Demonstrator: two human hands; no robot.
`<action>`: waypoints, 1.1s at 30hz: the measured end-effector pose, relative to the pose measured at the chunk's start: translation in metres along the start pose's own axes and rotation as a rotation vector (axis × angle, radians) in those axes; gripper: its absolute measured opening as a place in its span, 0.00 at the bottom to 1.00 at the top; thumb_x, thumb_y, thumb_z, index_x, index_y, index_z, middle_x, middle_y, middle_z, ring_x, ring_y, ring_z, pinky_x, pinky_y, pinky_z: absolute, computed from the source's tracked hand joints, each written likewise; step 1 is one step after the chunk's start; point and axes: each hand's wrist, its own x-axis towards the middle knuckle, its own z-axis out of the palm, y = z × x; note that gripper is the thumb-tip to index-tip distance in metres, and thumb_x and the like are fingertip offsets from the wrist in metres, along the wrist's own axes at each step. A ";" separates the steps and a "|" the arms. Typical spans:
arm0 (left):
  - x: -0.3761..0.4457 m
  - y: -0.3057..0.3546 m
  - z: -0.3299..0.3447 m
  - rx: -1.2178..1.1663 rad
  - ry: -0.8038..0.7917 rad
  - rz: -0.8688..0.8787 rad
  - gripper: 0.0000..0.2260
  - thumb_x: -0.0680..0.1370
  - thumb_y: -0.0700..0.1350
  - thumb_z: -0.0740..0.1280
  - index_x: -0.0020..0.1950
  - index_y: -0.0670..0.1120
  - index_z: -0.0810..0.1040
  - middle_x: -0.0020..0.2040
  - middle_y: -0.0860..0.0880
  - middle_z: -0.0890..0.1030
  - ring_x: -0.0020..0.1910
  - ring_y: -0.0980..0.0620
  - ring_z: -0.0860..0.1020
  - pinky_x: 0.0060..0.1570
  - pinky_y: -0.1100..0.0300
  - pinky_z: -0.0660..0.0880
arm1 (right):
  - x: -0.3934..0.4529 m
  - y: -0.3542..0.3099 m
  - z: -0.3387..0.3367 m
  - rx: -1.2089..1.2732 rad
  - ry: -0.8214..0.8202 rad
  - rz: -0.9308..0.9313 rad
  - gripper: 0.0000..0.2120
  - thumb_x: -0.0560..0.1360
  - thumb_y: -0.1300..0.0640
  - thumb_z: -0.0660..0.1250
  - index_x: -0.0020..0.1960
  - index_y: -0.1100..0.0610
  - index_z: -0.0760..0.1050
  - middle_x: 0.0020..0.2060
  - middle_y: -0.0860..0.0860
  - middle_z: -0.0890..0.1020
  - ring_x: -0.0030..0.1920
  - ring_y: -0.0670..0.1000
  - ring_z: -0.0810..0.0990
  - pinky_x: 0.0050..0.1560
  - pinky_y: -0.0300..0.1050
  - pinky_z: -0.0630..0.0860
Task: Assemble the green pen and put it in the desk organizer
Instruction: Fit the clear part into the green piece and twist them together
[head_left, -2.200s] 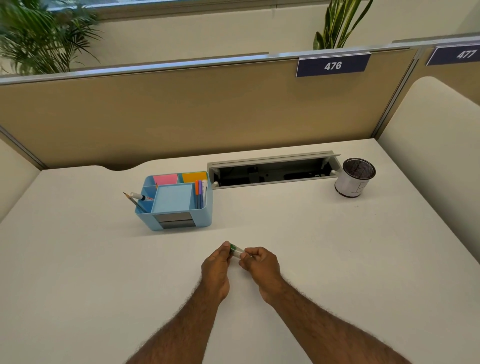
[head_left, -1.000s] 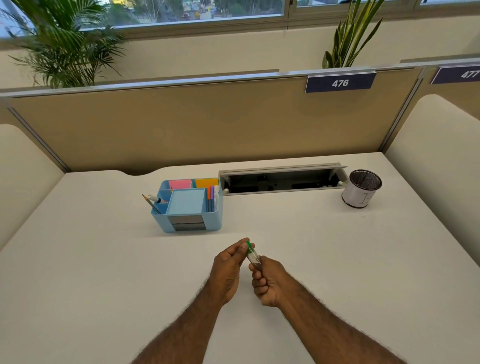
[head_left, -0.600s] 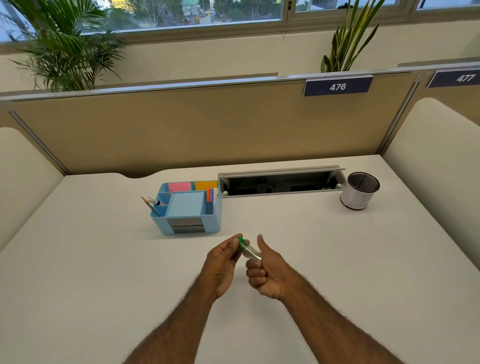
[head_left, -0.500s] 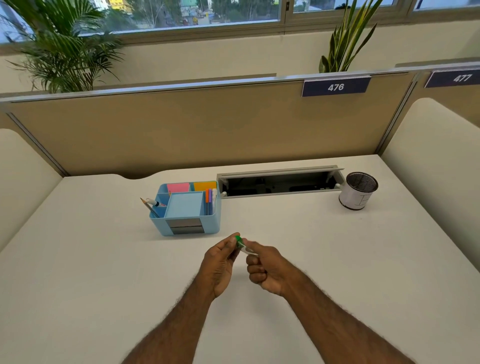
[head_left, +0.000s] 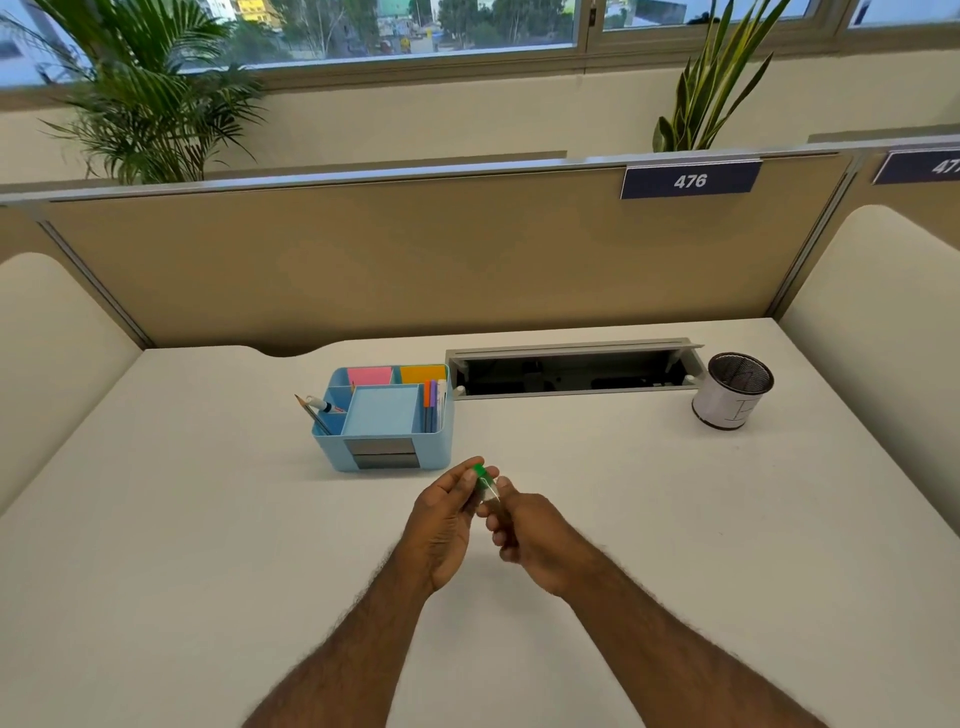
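Observation:
The green pen (head_left: 483, 480) has a clear barrel and a green end that sticks up between my two hands. My left hand (head_left: 445, 525) pinches the green end with thumb and fingertips. My right hand (head_left: 535, 532) is curled around the lower barrel, which it mostly hides. Both hands hover over the white desk (head_left: 208, 545), just in front of the light blue desk organizer (head_left: 441, 447). The organizer holds sticky notes, a pencil, a marker and several coloured pens in its compartments.
A mesh pen cup (head_left: 731, 391) stands at the back right. An open cable tray (head_left: 571, 370) runs along the back of the desk, right of the organizer. A tan partition (head_left: 415, 260) closes the far side, with padded panels at both sides.
The hands have turned the pen from lying sideways to pointing up and away, green end toward the organizer. They have moved slightly closer to the organizer.

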 end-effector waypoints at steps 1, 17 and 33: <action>0.000 0.003 0.000 0.019 -0.029 -0.007 0.12 0.80 0.41 0.61 0.61 0.41 0.78 0.54 0.43 0.84 0.48 0.52 0.82 0.57 0.57 0.75 | 0.000 0.001 0.000 0.217 -0.094 0.085 0.26 0.80 0.41 0.52 0.42 0.58 0.79 0.28 0.49 0.76 0.29 0.46 0.70 0.30 0.38 0.67; -0.004 0.007 -0.005 0.167 0.043 0.057 0.09 0.73 0.47 0.70 0.51 0.47 0.84 0.47 0.48 0.86 0.49 0.52 0.82 0.49 0.63 0.77 | 0.007 -0.001 0.015 0.236 -0.128 -0.044 0.20 0.73 0.43 0.69 0.48 0.61 0.73 0.26 0.50 0.72 0.23 0.45 0.62 0.26 0.38 0.60; -0.003 0.016 -0.010 -0.007 -0.091 -0.015 0.10 0.79 0.40 0.62 0.55 0.44 0.81 0.53 0.42 0.82 0.53 0.45 0.77 0.55 0.55 0.77 | 0.010 0.004 0.019 0.820 -0.376 0.060 0.17 0.77 0.48 0.62 0.51 0.63 0.77 0.31 0.54 0.79 0.23 0.45 0.71 0.19 0.33 0.65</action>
